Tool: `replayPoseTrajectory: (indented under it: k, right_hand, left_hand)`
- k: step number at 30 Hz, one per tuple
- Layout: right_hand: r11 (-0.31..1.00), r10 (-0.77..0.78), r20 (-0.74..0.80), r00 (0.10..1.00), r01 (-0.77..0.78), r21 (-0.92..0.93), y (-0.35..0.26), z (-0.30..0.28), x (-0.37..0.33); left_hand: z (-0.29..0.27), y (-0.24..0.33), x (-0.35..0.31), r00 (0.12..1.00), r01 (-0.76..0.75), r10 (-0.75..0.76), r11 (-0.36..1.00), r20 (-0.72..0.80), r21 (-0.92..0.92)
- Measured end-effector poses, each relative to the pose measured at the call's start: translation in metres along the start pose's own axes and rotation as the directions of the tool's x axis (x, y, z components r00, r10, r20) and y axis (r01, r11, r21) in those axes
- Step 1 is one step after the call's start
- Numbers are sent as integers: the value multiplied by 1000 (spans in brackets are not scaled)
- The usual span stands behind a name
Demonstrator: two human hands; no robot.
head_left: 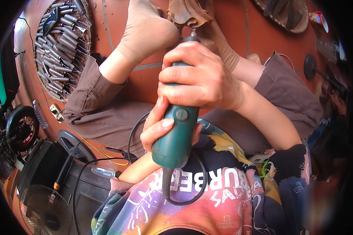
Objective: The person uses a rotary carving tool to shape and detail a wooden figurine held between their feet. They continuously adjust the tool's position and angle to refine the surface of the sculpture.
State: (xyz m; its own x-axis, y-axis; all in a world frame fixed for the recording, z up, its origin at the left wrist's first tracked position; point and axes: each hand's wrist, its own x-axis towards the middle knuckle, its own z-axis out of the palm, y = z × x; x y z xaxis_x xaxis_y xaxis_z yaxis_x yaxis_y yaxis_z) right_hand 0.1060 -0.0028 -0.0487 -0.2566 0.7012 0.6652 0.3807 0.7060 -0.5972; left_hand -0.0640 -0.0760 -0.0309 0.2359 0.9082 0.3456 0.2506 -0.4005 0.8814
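Note:
A green corded die grinder (171, 143) points away from me, its metal collet and bit at the far end. My right hand (208, 76) wraps around its front part, fingers closed. Lower down, my left hand (157, 131) grips the rear body from the left, also closed. The bit meets or nearly meets the near edge of a brown carved wooden piece (189, 12); exact contact is hard to make out. That piece is between my socked feet (147, 33), and its far end is cut off by the frame. The tool's black cord (202, 188) loops down over my shirt.
At left, a round woven basket (37, 64) holds many carving chisels (68, 39). Another basket (302, 25) lies far right, beside a red-and-white cup (319, 20). A socket strip (57, 112), plastic bottle (40, 114) and fan (47, 213) stand left. Cords cross the tiled floor.

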Motion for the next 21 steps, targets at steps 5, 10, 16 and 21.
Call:
replayPoseTrajectory:
  k: [5,10,16,21]
  right_hand:
    - [999,-10,-46,999,9,-36,-6,7,-2]
    - [999,1,-19,1000,-1,-32,-1,9,0]
    - [998,9,-31,999,-11,-61,4,12,2]
    - [996,9,-49,999,-14,-92,4,16,1]
  left_hand:
    - [-10,1,-9,998,48,-47,998,36,-37]
    - [-11,-2,3,999,10,-11,1000,30,24]
    - [-12,-12,13,996,-73,73,997,42,12]
    - [-11,-15,12,997,-73,73,997,29,4]
